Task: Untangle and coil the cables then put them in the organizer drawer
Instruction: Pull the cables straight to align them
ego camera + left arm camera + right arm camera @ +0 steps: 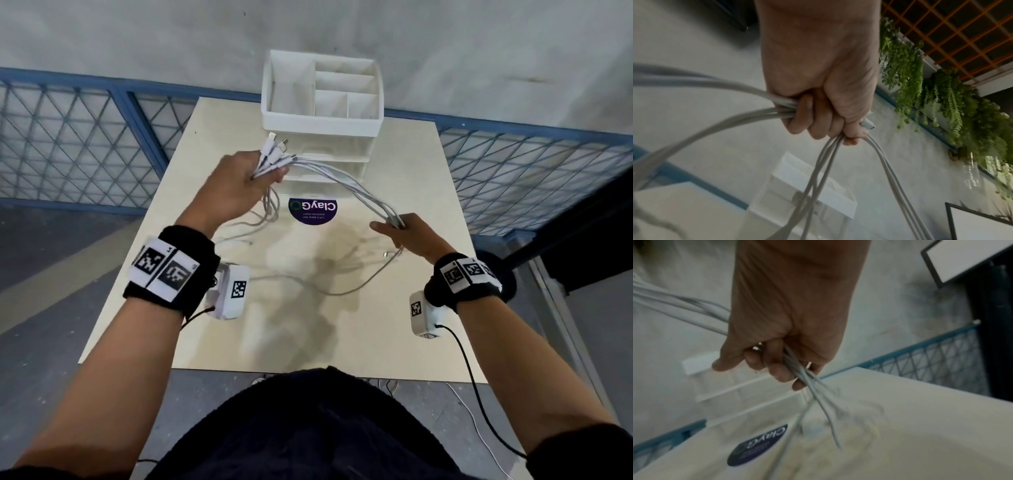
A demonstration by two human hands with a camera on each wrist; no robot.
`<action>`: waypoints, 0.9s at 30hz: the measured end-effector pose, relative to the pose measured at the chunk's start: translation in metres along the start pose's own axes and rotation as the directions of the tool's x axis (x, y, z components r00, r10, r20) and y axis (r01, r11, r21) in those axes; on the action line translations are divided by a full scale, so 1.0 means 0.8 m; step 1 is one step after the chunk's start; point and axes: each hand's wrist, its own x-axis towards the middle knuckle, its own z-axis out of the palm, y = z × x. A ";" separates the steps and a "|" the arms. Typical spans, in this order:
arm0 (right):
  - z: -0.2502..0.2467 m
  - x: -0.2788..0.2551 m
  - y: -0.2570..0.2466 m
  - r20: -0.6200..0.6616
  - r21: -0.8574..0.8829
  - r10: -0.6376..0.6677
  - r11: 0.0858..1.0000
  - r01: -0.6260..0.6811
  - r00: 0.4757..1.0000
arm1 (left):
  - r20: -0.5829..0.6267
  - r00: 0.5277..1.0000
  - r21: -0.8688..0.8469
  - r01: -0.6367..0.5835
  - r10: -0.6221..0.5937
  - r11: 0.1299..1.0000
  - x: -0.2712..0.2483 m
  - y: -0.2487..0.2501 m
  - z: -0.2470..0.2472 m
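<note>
Seemingly empty organizer point(321, 113) compartments.

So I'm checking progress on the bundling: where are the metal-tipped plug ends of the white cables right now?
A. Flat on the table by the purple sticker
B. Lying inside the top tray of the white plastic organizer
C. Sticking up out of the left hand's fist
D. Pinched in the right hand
C: in the head view the plug ends fan out above the left hand, which grips the white cables; the right hand holds only the cords farther along.
</note>
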 end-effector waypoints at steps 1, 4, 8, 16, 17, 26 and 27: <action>0.003 0.000 0.008 -0.022 0.002 0.024 1.000 -0.024 0.999 | 0.001 1.000 0.005 0.009 -0.009 1.000 -0.001 -0.002 -0.004; 0.012 0.005 0.023 -0.039 -0.056 0.071 0.996 -0.073 0.997 | -0.003 0.999 0.004 0.035 -0.035 0.999 -0.008 -0.004 -0.005; 0.018 0.015 0.033 -0.016 -0.144 0.110 0.983 -0.111 0.994 | -0.053 0.998 -0.044 0.032 -0.034 0.999 -0.012 -0.006 -0.003; 0.001 0.029 0.019 -0.173 0.024 0.035 0.999 -0.032 0.984 | 0.110 0.991 0.003 0.072 -0.072 0.997 -0.019 -0.024 0.010; -0.003 0.027 0.015 -0.161 0.027 0.041 0.999 -0.037 0.986 | 0.110 0.991 0.007 0.072 -0.072 0.997 -0.019 -0.025 0.010; -0.005 0.022 0.044 -0.174 -0.364 0.030 0.927 -0.093 0.984 | -0.150 0.988 0.063 0.047 -0.037 0.997 -0.014 -0.033 -0.008; 0.000 0.021 0.046 -0.179 -0.357 0.038 0.929 -0.100 0.983 | -0.154 0.987 0.066 0.057 -0.046 0.996 -0.013 -0.031 -0.005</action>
